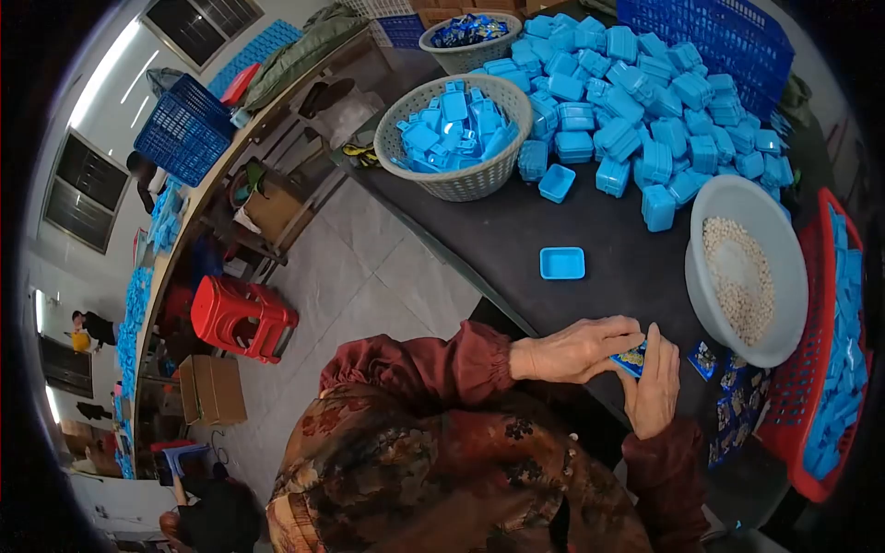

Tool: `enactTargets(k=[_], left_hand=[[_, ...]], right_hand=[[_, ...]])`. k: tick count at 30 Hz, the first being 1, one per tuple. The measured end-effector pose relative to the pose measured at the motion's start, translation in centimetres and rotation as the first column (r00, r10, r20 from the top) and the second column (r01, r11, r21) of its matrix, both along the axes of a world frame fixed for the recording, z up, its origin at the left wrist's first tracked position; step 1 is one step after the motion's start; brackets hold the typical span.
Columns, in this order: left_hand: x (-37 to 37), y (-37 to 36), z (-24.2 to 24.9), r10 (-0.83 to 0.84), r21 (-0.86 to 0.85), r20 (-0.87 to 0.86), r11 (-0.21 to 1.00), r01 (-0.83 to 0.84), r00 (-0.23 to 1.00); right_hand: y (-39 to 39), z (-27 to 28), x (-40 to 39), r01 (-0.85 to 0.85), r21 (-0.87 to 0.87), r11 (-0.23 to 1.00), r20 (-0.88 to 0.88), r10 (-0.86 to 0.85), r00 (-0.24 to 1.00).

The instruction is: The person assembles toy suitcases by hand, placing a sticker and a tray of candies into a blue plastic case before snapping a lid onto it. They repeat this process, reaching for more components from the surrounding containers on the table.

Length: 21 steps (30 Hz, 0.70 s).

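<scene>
My left hand (576,352) and my right hand (653,382) meet at the table's near edge. Both are closed on a small blue box (629,370) with dark-blue and yellow print on top, largely covered by my fingers. Ahead of them lies an open light-blue plastic tray (562,264), hollow side up. To the right of my right hand is a dark-blue printed packet (703,360), with several more printed packets (733,415) spread beside it. A grey basin (698,267) holding small pale beads (739,276) stands just beyond them.
Blue plastic boxes (627,101) are heaped at the back, beside a grey basket (456,184) of blue lids and a smaller basket (447,63) of printed packets. A red crate (811,442) borders the right side. Red stools (241,318) and other people (217,511) are off to the left.
</scene>
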<state>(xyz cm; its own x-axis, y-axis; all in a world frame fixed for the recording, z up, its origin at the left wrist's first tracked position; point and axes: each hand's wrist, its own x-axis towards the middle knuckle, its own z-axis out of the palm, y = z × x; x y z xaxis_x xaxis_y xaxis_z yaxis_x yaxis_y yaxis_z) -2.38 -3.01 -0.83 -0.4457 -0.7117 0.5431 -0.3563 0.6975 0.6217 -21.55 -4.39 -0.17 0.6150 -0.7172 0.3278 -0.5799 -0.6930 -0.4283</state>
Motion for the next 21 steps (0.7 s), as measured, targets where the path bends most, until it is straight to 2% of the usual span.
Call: enactTargets(k=[1, 3, 6, 8, 10, 11, 12, 13, 14, 15, 16, 17, 19, 21], left_hand=[[0.1, 0.0, 0.1, 0.01, -0.009, 0.001, 1.0, -0.01, 1.0], [0.4, 0.2, 0.6, 0.023, -0.014, 0.177, 1.0, -0.02, 0.984], [0.3, 0.6, 2.1, 0.101, 0.016, 0.228, 0.994, -0.108, 0.968], [2.1, 0.4, 5.4, 0.173, -0.09, 0.136, 0.983, -0.162, 0.975], [6.6, -1.8, 8.5, 0.43, -0.261, 0.036, 0.875, -0.407, 0.902], [9.3, -2.7, 10.5, 0.603, -0.103, 0.078, 0.797, -0.595, 0.794], [12.7, -5.1, 11.0, 0.727, -0.146, -0.003, 0.679, -0.72, 0.686], [16.8, -7.5, 11.4, 0.838, -0.238, 0.089, 0.542, -0.806, 0.538], [20.6, -9.4, 11.8, 0.881, -0.278, 0.254, 0.463, -0.842, 0.4], [23.7, -11.3, 11.9, 0.884, -0.249, 0.399, 0.361, -0.899, 0.245], [25.9, -12.6, 11.9, 0.841, -0.237, 0.535, 0.249, -0.939, 0.088], [27.0, -13.3, 11.9, 0.841, -0.238, 0.533, 0.253, -0.938, 0.092], [28.1, -14.1, 11.6, 0.805, -0.098, 0.59, 0.151, -0.984, 0.065], [28.7, -14.7, 10.7, 0.784, -0.122, 0.618, 0.171, -0.978, 0.06]], right_hand=[[0.0, -0.1, 0.0, 0.014, 0.014, 1.0, -0.005, -0.014, 1.0], [0.0, -0.1, -0.1, 0.001, 0.037, 0.999, -0.001, -0.001, 1.0], [0.1, 0.3, -0.1, -0.006, 0.057, 0.998, -0.004, 0.006, 1.0], [0.0, 0.4, -0.1, -0.007, 0.043, 0.999, -0.007, 0.008, 1.0], [0.1, 0.2, -0.3, -0.005, 0.095, 0.995, 0.002, 0.005, 1.0], [0.1, 0.0, -0.4, -0.004, 0.098, 0.995, 0.0, 0.004, 1.0], [0.0, -0.3, -0.4, -0.011, 0.063, 0.998, 0.009, 0.011, 1.0], [-0.1, -0.4, -0.4, -0.017, 0.024, 1.0, 0.022, 0.017, 1.0], [-0.1, -0.2, -0.4, -0.013, 0.02, 1.0, 0.025, 0.012, 1.0], [0.0, 0.1, -0.4, -0.013, 0.063, 0.998, 0.025, 0.011, 1.0], [0.1, 0.3, -0.3, -0.013, 0.108, 0.994, 0.025, 0.01, 1.0], [0.1, 0.2, -0.3, -0.008, 0.105, 0.994, 0.026, 0.005, 1.0], [0.1, 0.2, -0.4, 0.003, 0.125, 0.992, 0.012, -0.005, 1.0], [0.1, 0.2, -0.4, 0.008, 0.14, 0.99, 0.02, -0.01, 1.0]])
